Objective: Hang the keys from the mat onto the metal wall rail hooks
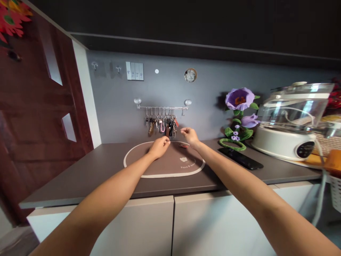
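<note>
Both my arms reach over a dark counter toward a wall rail (162, 107) hung with several keys (161, 126). My left hand (159, 147) is closed in a pinch just below the keys, above an oval brown mat (149, 167); what it holds is too small to make out. My right hand (189, 136) hovers to the right of the keys, fingers curled and slightly apart, holding nothing I can see. A small reddish object (183, 145) lies on the mat under my right hand.
A black remote (241, 158) lies on the counter (87, 174) right of the mat. Purple artificial flowers (240, 113) stand behind it. A white appliance with a clear lid (290, 121) sits at the right. A dark wooden door (37, 117) is at the left.
</note>
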`<state>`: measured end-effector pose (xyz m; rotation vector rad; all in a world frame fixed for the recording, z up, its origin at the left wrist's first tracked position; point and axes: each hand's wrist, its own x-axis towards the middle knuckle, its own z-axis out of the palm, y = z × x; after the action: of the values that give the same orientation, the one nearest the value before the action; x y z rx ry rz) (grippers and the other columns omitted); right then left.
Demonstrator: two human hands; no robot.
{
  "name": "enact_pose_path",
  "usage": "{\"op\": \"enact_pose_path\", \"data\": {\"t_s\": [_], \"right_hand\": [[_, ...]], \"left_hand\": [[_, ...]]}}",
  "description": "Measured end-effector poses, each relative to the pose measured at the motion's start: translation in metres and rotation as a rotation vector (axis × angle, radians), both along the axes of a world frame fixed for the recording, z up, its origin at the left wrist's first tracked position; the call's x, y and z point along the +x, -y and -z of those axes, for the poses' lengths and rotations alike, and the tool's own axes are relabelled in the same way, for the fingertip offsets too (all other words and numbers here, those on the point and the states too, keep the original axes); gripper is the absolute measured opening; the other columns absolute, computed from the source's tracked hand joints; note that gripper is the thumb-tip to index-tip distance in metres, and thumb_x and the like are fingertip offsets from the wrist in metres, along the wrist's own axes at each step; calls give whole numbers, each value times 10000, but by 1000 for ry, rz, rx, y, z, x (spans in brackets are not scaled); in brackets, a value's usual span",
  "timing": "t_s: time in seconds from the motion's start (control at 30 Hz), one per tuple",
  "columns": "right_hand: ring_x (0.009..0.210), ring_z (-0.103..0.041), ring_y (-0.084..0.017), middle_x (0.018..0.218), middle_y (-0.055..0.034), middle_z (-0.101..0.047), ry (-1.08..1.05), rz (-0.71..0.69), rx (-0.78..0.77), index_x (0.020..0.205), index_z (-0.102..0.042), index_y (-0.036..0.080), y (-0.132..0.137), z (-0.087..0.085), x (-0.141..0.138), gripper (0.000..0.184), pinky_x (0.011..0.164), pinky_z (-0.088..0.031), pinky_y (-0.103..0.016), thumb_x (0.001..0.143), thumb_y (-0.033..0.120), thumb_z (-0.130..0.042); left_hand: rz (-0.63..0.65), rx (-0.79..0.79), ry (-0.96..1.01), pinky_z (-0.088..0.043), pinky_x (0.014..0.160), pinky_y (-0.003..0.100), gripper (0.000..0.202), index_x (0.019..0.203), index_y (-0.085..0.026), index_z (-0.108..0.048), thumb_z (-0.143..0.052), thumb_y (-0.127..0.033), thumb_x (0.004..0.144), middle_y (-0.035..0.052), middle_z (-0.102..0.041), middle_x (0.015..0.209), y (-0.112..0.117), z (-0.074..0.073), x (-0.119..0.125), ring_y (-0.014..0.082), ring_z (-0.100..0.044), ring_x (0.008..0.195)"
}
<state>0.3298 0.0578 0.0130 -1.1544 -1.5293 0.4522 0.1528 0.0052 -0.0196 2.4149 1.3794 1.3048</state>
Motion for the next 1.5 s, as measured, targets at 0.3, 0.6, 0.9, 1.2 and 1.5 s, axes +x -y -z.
{"op": "enact_pose_path", "data": {"t_s": [0.3, 0.6, 0.9, 1.2, 1.5], "right_hand": [[559, -526, -86, 635, 2, -616, 280, -53, -175, 718, -615, 147, 8, 32, 25, 113, 585, -411, -201, 652, 237, -634], [542, -516, -85, 603, 12, -606, 459, -29, -190, 677, -622, 166, 7, 38, 24, 91, 557, -375, -192, 641, 247, -641], [628, -558, -110, 665, -4, -635, 544, 9, -137, 642, -618, 182, 3, 38, 21, 55, 604, -379, -199, 641, 233, -639], [647, -564, -131, 705, -27, -648, 640, -2, -56, 700, -639, 181, 10, 27, 14, 68, 632, -386, -217, 678, 220, -588], [619, -532, -116, 694, -33, -645, 577, -68, 45, 664, -629, 166, 19, 15, 13, 117, 642, -381, -215, 715, 176, -523]], "left_hand": [[10, -47, -27, -400, 623, 220, 200, 905, -160, -564, -442, -271, 791, 20, -621, 748, -3, 4, 1, 118, -543, 653], [-7, -102, -40, -416, 656, 226, 228, 955, -158, -548, -446, -282, 792, 17, -623, 753, -6, 7, 2, 116, -549, 659], [-12, -112, -50, -412, 650, 225, 245, 987, -158, -536, -452, -278, 791, 9, -620, 741, -8, 8, 1, 115, -545, 656], [-18, -137, -33, -416, 663, 223, 252, 1006, -159, -529, -452, -270, 793, 9, -613, 743, -7, 8, 2, 112, -546, 664], [-16, -126, -25, -414, 652, 223, 244, 994, -158, -532, -457, -260, 786, 8, -605, 741, -6, 7, 2, 111, -544, 656]]}}
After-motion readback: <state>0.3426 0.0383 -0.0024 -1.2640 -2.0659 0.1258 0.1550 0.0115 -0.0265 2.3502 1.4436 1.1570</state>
